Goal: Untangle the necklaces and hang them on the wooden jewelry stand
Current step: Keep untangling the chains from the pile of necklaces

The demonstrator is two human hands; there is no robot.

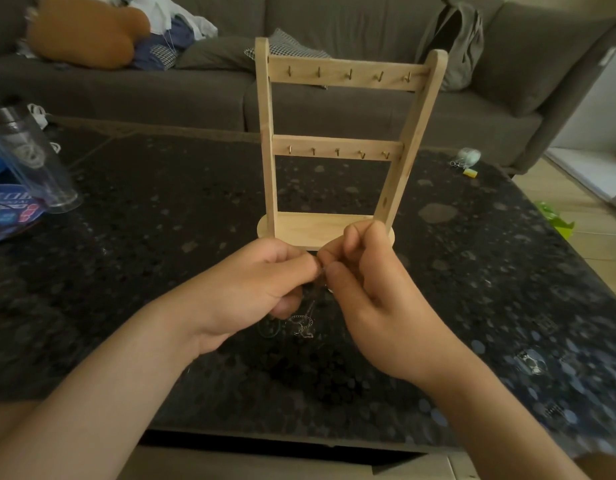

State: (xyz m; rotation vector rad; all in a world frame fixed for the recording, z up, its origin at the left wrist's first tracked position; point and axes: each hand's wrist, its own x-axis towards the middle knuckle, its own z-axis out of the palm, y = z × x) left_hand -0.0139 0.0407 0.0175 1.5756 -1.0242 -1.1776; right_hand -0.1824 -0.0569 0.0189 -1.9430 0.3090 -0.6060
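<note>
The wooden jewelry stand point(337, 147) stands upright in the middle of the dark table point(161, 271), its two bars carrying small metal hooks with nothing hanging from them. Just in front of its base, my left hand point(251, 289) and my right hand point(372, 289) meet fingertip to fingertip and pinch a thin silver necklace chain point(303, 325) between them. The chain hangs down from the fingers, and its loose tangled end lies on the table below. The part of the chain inside the fingers is hidden.
A clear plastic tube point(26, 157) and a blue packet point(12, 209) sit at the table's left edge. Small items point(467, 159) lie at the far right corner. A grey sofa point(334, 109) with clothes and a backpack point(452, 39) runs behind the table.
</note>
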